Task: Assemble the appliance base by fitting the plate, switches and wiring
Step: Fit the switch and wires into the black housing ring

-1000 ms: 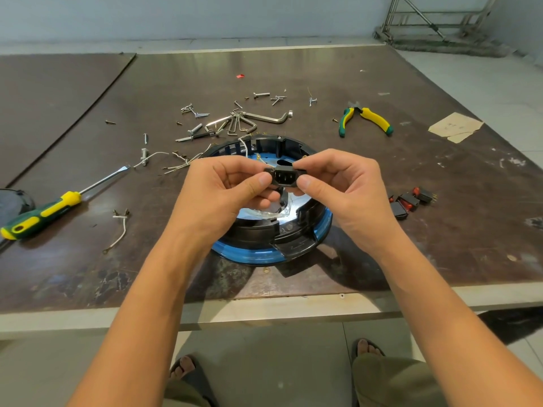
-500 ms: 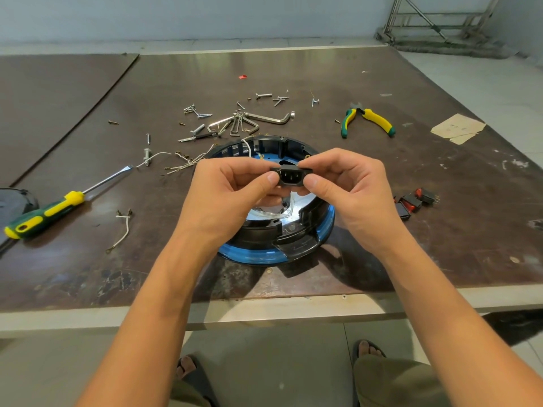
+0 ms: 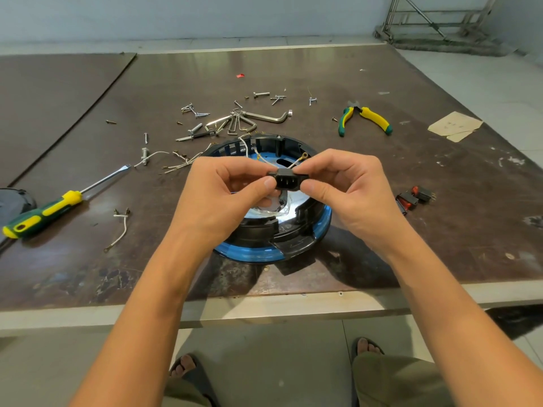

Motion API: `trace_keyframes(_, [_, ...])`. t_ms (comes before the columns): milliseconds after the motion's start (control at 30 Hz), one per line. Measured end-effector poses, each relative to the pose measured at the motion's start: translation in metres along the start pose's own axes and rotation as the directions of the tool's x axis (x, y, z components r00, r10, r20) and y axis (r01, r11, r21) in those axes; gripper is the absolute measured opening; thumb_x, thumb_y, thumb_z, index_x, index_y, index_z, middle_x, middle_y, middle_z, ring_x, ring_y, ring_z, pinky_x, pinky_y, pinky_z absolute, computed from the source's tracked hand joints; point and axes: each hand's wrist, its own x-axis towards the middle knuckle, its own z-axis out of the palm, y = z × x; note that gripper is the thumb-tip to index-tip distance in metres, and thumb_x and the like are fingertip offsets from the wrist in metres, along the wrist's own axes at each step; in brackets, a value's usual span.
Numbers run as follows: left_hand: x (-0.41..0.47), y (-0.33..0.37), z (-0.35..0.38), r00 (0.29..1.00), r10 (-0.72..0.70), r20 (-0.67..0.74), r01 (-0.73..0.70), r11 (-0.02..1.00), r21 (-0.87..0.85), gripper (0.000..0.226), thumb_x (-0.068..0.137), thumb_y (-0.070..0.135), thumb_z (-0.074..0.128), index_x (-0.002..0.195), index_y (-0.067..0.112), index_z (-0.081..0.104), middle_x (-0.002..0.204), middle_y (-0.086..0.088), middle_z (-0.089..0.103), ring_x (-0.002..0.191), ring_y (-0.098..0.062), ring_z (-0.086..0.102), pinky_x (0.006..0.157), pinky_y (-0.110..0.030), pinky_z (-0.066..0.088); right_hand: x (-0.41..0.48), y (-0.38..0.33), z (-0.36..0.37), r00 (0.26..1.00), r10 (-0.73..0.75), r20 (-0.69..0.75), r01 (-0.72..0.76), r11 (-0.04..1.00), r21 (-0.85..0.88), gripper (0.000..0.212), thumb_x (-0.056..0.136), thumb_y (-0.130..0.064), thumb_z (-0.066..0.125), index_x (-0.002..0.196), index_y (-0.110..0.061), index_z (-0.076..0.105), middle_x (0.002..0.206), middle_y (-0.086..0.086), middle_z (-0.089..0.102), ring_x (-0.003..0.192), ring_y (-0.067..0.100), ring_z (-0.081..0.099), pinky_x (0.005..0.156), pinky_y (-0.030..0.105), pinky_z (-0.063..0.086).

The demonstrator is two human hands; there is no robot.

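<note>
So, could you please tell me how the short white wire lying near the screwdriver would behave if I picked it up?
The short white wire lies in a curve, so it will probably flop when lifted. It looks thin, so likely light. Pushed across the table, it would probably slide and twist, not roll.

On the brown table (image 3: pixel 455 245) we see 1 green-and-yellow screwdriver (image 3: pixel 41 215) lying at the left, 1 pair of green-and-yellow pliers (image 3: pixel 374 116) at the far right, a bunch of hex keys (image 3: pixel 264 117) between them, a torn cardboard scrap (image 3: pixel 454 126) just beyond the pliers, and a metal frame (image 3: pixel 435 24) on the floor behind.
</note>
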Motion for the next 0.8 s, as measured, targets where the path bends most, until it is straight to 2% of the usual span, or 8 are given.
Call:
trace_keyframes(133, [-0.003, 0.002, -0.007, 0.999, 0.019, 0.029, -0.024, 0.981, 0.193, 0.022, 0.083, 0.006, 0.078, 0.104, 0.012, 0.076, 0.088, 0.002, 0.078, 0.081, -0.009, 0.074, 0.076, -0.026, 0.059, -0.001, 0.001, -0.005, 0.998, 0.018, 0.064, -0.01, 0.992, -0.126, 0.023, 0.086, 0.009, 0.068, 0.103, -0.006, 0.073, 0.095, 0.002, 0.073, 0.093, 0.018, 0.069, 0.086, 0.028, 0.054])
trace_keyframes(267, [-0.005, 0.005, -0.01, 0.992, 0.057, 0.114, -0.096, 0.921, 0.377, 0.025, 0.081, 0.015, 0.08, 0.105, 0.018, 0.077, 0.094, 0.009, 0.075, 0.087, -0.004, 0.071, 0.08, -0.027, 0.059, -0.002, 0.002, -0.01, 0.992, 0.022, 0.122, 0.008, 0.971, -0.239, 0.023, 0.085, 0.006, 0.07, 0.102, -0.009, 0.076, 0.097, 0.0, 0.074, 0.099, 0.021, 0.069, 0.091, 0.042, 0.056])
trace_keyframes(433, [-0.008, 0.003, -0.005, 0.991, 0.046, 0.124, -0.095, 0.903, 0.42, 0.016, 0.076, 0.014, 0.084, 0.091, 0.012, 0.078, 0.085, 0.006, 0.075, 0.077, -0.006, 0.07, 0.077, -0.026, 0.058, -0.002, 0.003, -0.016, 0.982, 0.086, 0.168, -0.035, 0.957, -0.287, 0.025, 0.085, 0.007, 0.07, 0.101, -0.011, 0.076, 0.099, 0.003, 0.075, 0.1, 0.023, 0.069, 0.091, 0.047, 0.056])
trace_keyframes(667, [-0.008, 0.002, -0.006, 0.994, 0.029, 0.102, -0.067, 0.916, 0.395, 0.011, 0.075, 0.016, 0.085, 0.085, 0.017, 0.079, 0.08, 0.01, 0.075, 0.071, -0.002, 0.07, 0.068, -0.012, 0.055, -0.001, 0.005, -0.016, 0.978, 0.087, 0.19, -0.012, 0.931, -0.364, 0.027, 0.086, 0.004, 0.07, 0.101, -0.017, 0.075, 0.099, -0.004, 0.074, 0.099, 0.019, 0.068, 0.09, 0.045, 0.056])
trace_keyframes(800, [-0.008, 0.001, -0.005, 0.994, 0.022, 0.104, -0.061, 0.92, 0.387, 0.009, 0.075, 0.017, 0.085, 0.083, 0.017, 0.08, 0.079, 0.009, 0.075, 0.07, -0.003, 0.071, 0.069, -0.017, 0.057, 0.0, 0.003, -0.017, 0.976, 0.078, 0.201, -0.002, 0.935, -0.355, 0.029, 0.086, 0.007, 0.069, 0.099, -0.018, 0.074, 0.099, -0.003, 0.074, 0.1, 0.017, 0.068, 0.09, 0.043, 0.056])
